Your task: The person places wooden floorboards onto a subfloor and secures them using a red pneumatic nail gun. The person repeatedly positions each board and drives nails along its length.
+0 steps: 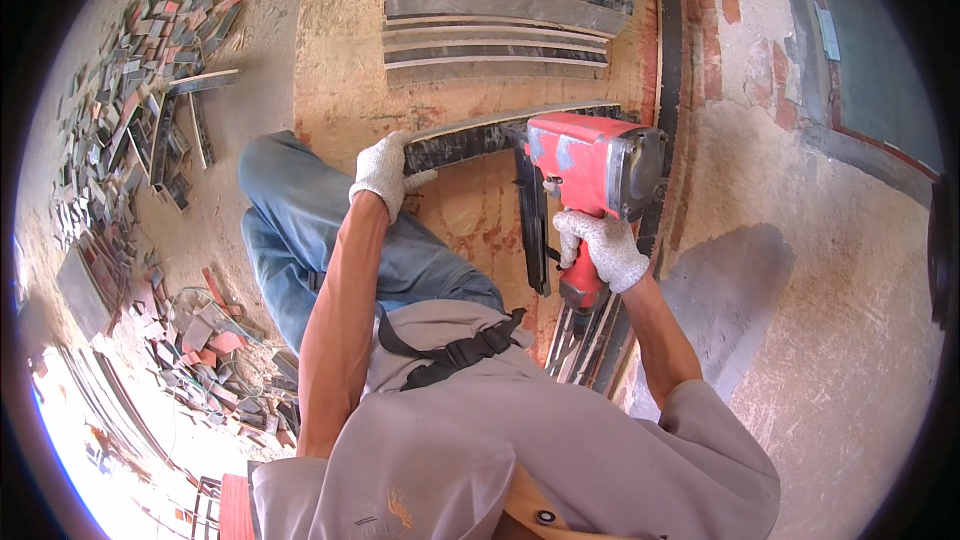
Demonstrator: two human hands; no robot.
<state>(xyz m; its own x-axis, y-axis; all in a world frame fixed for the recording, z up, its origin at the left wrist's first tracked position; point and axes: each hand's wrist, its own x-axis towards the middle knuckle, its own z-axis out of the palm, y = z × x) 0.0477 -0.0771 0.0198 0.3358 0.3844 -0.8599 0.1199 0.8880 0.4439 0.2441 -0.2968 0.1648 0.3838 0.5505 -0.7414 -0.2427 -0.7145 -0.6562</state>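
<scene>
My gloved left hand (382, 176) is closed around the left end of a dark, curved wooden strip (470, 142), its thumb stretched along the near edge. In my gloved right hand (603, 248) is the handle of a red nail gun (580, 155) with a grey metal end cap. The nail gun's nose meets the strip's near side toward its right part, though the exact contact is hidden by the tool's body. A long black magazine (533, 225) hangs down from that nose. Both hands wear white knit gloves.
Several dark curved strips (500, 0) lie side by side on the wooden board (340, 50) ahead. A dark rail (668, 40) runs along its right edge. More narrow strips (590, 345) lie near my right forearm. Scrap wood pieces (130, 80) cover the floor at left.
</scene>
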